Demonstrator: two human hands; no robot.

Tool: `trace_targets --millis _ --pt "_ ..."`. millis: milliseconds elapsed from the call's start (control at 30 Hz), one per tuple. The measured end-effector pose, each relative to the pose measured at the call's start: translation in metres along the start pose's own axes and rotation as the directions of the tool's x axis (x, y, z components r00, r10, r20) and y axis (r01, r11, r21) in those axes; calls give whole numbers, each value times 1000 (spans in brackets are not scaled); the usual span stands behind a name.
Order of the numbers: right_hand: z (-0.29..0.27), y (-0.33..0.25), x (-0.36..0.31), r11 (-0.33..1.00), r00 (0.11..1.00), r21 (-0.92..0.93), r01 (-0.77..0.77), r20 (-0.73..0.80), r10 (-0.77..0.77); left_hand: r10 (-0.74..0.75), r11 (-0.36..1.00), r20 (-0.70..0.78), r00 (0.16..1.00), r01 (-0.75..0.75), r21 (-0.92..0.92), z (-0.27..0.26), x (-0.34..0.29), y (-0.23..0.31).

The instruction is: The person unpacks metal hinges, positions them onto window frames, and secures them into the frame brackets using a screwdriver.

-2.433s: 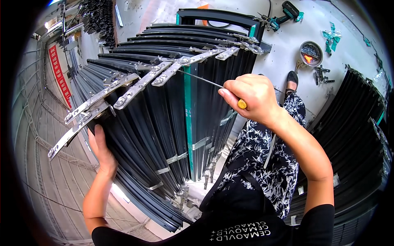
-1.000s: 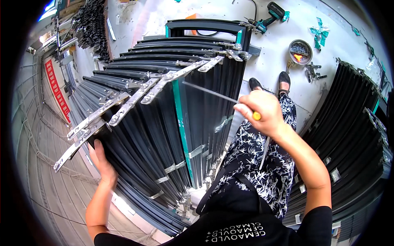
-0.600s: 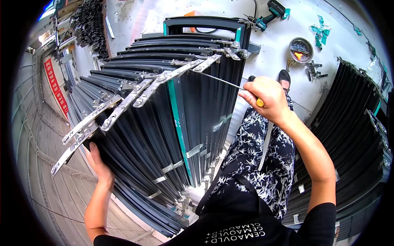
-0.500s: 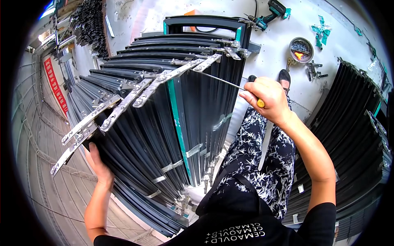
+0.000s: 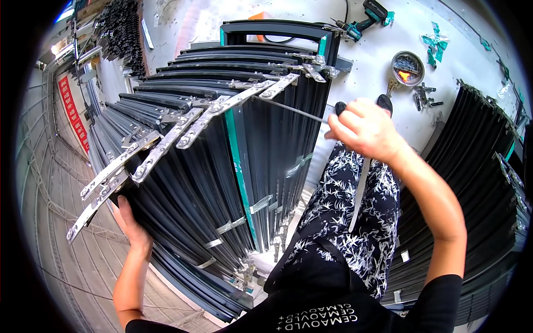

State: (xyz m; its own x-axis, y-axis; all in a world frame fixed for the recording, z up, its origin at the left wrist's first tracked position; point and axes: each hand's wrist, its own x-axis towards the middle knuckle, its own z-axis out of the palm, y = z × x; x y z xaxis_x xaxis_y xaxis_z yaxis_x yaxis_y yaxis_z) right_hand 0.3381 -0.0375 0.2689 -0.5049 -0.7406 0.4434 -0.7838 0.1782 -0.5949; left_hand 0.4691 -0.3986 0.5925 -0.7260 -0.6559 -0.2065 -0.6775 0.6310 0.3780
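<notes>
My right hand (image 5: pixel 363 130) is closed round a screwdriver (image 5: pixel 293 109); its handle is hidden in the fist. The long thin shaft points left, its tip at the metal hinge arm (image 5: pixel 236 100) on top of the stack. Dark window frames (image 5: pixel 189 183) stand on edge, packed side by side, with silvery hinge arms across their upper ends. At the stack's left end, my left hand (image 5: pixel 133 225) holds the outermost frame by its edge. The thumb lies along it, while the other fingers are mostly hidden behind.
A cordless drill (image 5: pixel 363 21) lies on the floor at the far right, near a round bowl (image 5: pixel 423 69) of small parts. Loose metal brackets (image 5: pixel 426 99) and green tape scraps (image 5: pixel 436 43) lie close by. Another stack of dark frames (image 5: pixel 472 166) stands to my right.
My right fist has turned, hiding the yellow handle end that showed before, and shifted slightly right and up. The screwdriver tip has slid a little left. My left hand stays at the frame edge.
</notes>
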Motion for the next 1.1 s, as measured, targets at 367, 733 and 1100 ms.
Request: trace_targets --millis 367,733,1100 --pt "12 28 8 989 984 122 -80 -148 98 -77 991 4 997 77 -107 -8 -2 -12" --pt "33 -21 -6 -571 277 651 -500 745 607 -69 995 -8 998 68 -69 -6 -2 -3" --pt "8 -31 -20 342 636 694 -633 214 742 -41 998 10 999 41 -52 -8 -2 -10"
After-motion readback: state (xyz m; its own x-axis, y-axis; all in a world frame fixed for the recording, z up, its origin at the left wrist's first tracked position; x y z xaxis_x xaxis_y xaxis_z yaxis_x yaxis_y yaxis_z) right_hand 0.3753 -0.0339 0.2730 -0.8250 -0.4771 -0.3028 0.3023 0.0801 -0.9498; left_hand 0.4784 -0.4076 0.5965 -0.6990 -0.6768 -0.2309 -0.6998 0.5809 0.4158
